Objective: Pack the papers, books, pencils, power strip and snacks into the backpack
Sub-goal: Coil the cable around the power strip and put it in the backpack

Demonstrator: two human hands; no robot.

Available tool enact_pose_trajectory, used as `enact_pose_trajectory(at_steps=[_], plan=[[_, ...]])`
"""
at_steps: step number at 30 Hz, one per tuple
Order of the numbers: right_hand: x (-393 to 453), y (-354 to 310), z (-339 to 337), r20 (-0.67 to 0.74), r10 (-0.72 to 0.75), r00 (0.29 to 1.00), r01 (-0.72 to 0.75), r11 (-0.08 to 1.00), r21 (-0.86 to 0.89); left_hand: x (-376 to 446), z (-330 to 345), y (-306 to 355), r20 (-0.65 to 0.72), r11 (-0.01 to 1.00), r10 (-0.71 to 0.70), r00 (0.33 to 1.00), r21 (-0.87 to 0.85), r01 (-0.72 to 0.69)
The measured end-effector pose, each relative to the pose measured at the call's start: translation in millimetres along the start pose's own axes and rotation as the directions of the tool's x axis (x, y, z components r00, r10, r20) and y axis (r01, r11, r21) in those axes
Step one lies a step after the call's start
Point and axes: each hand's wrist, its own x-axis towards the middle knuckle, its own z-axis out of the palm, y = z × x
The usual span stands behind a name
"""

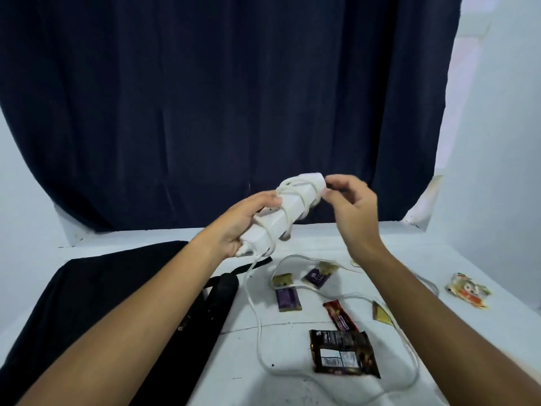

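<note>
My left hand (243, 222) grips a white power strip (288, 208) held in the air, with its white cord wound several times round the body. My right hand (351, 205) is at the strip's far end, fingers curled and pinching the cord there. The loose rest of the cord (259, 332) trails down and loops over the white table. The black backpack (96, 306) lies flat at the left. Snacks lie under my hands: purple bars (288, 298), a red bar (339, 315), a dark packet (342, 354) and an orange packet (468, 290).
A dark blue curtain (222, 98) hangs behind the white table (292, 385). White walls close in at the left and right. A gold wrapper (380, 313) lies beside my right forearm.
</note>
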Motion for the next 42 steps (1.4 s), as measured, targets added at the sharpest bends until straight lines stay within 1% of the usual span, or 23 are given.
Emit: enact_pose_trajectory(at_steps=[1,2,3,4,5,6,7,8,11,14,16,17,19,21,22,24,26,27,29,31,33,38,42], plan=[[4.8,2.7,-6.7,0.021,0.042,0.999,-0.043,0.999,0.029,-5.2,-2.9,0.5,0.066,0.999,-0.002,0.998,0.038,0.0],[8.2,4.3,-12.0,0.123,0.107,0.987,-0.119,0.988,0.094,-10.3,-5.5,1.4,0.117,0.998,-0.01,0.993,0.069,0.002],[10.7,6.7,-15.7,0.277,0.156,0.948,-0.21,0.961,0.178,-14.6,-7.3,2.8,0.162,0.996,-0.013,0.987,0.092,-0.002],[11.6,9.4,-17.7,0.437,0.176,0.882,-0.308,0.918,0.251,-19.0,-6.3,5.2,0.204,0.993,-0.009,0.979,0.113,-0.014],[9.9,12.0,-18.1,0.558,0.168,0.812,-0.378,0.881,0.285,-21.5,-5.9,7.3,0.235,0.99,-0.013,0.972,0.136,-0.019],[6.5,14.7,-17.3,0.64,0.131,0.757,-0.413,0.855,0.314,-22.8,-5.1,9.6,0.255,0.987,-0.03,0.967,0.157,-0.011],[2.8,17.8,-15.8,0.687,0.084,0.722,-0.425,0.837,0.344,-21.2,-5.5,11.0,0.257,0.983,-0.045,0.965,0.181,-0.003],[-0.5,20.8,-13.8,0.707,0.049,0.705,-0.435,0.817,0.377,-19.2,-5.9,12.2,0.26,0.977,-0.061,0.964,0.215,0.004],[-5.1,27.6,-11.5,0.69,0.075,0.72,-0.501,0.744,0.443,-8.3,-12.5,12.8,0.213,0.951,-0.099,0.972,0.308,0.029],[-14.0,33.4,-4.9,0.648,0.18,0.74,-0.585,0.648,0.488,1.2,-10.6,13.8,0.054,0.942,-0.083,0.995,0.329,0.061],[-21.6,39.2,1.1,0.656,0.257,0.71,-0.666,0.547,0.507,7.3,-5.7,13.3,-0.08,0.924,-0.074,0.994,0.369,0.098],[-24.3,41.6,2.4,0.664,0.293,0.688,-0.7,0.509,0.501,10.9,-5.0,12.8,-0.144,0.928,-0.07,0.987,0.354,0.117],[-26.8,45.4,3.5,0.667,0.348,0.659,-0.739,0.467,0.486,14.9,-7.5,12.5,-0.209,0.968,-0.088,0.974,0.213,0.133],[-25.9,45.4,2.0,0.639,0.383,0.667,-0.739,0.451,0.5,11.8,-7.9,13.3,-0.148,0.996,-0.036,0.988,0.071,0.047],[-24.8,44.1,0.8,0.619,0.398,0.677,-0.733,0.443,0.517,9.3,-9.1,11.9,-0.115,0.998,0.024,0.993,0.057,-0.017],[-21.6,39.9,-1.0,0.567,0.426,0.705,-0.709,0.427,0.561,2.0,-8.8,7.2,-0.073,0.976,0.167,0.983,0.151,-0.155],[-19.2,35.4,-2.5,0.524,0.438,0.73,-0.682,0.438,0.586,-4.1,-4.3,0.5,-0.053,0.91,0.29,0.956,0.326,-0.258],[-18.5,34.2,-2.5,0.509,0.437,0.742,-0.67,0.453,0.587,-5.5,-1.2,-3.9,-0.053,0.863,0.331,0.942,0.42,-0.28],[-17.8,31.9,-0.3,0.495,0.423,0.759,-0.65,0.511,0.562,-6.2,5.9,-10.8,-0.065,0.785,0.384,0.921,0.548,-0.289],[-17.1,29.9,3.1,0.52,0.402,0.754,-0.649,0.578,0.494,-5.2,10.5,-13.3,-0.066,0.751,0.424,0.903,0.583,-0.311],[-15.6,29.0,5.9,0.555,0.398,0.731,-0.661,0.617,0.427,-4.6,11.7,-11.7,-0.068,0.726,0.447,0.892,0.611,-0.317],[-12.2,27.1,7.4,0.611,0.416,0.673,-0.693,0.644,0.324,-4.0,16.0,-7.8,-0.044,0.676,0.481,0.875,0.654,-0.339],[-16.6,26.7,9.2,0.659,0.402,0.635,-0.721,0.615,0.32,-2.3,12.4,-11.0,0.004,0.595,0.502,0.865,0.724,-0.349]])
